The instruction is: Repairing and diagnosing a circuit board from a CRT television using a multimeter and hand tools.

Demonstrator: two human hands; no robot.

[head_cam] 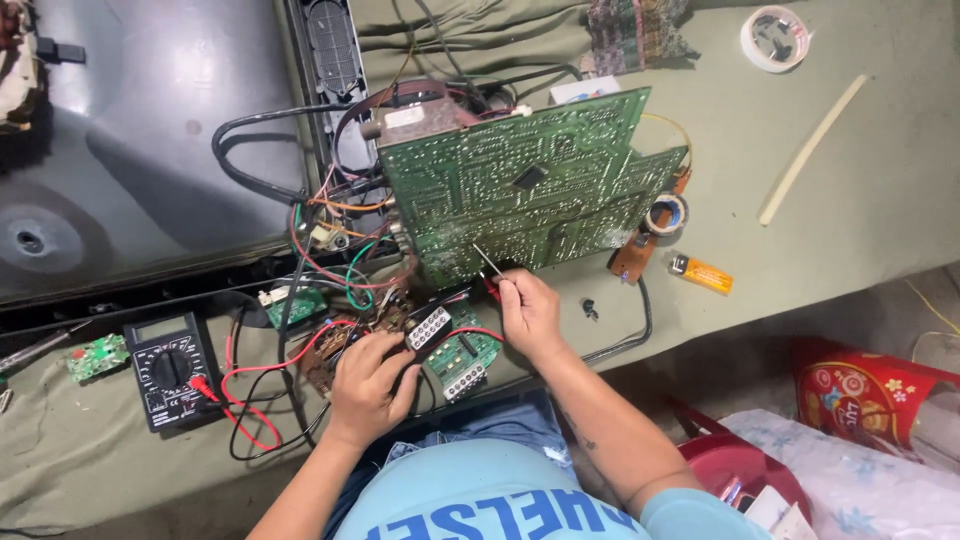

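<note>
Your right hand [530, 312] has its grip closed on a thin metal probe [489, 262], pinched between fingertips and thumb, and the probe's tip touches the solder side of the large green circuit board [520, 180]. That board stands tilted up near the middle of the table [880, 190], its lower edge just above your knuckles. Your left hand [368, 385] lies curled over a smaller brown board [322, 358] near the table's front edge, fingers bent down on it; you cannot tell from this view whether they actually clasp anything. Between your two hands sit a white connector block [428, 328] and a small green board [462, 352], both touching the tangle of red and black wires [330, 265] that runs up to the big board.

Left of your left hand, a black multimeter [170, 368] lies face up by the front edge, its red lead [245, 395] looping beside it. Another little green board [97, 356] rests farther left. A dark glossy screen panel [140, 140] fills the table's back left corner.

To the right of the big board lie a roll of tape [667, 213], an orange lighter [702, 273], and a pale strip [810, 148]. A white tape roll [775, 38] sits near the back right corner. Off the table's right edge, a red patterned bag [865, 390] stands open; its contents are hidden.
</note>
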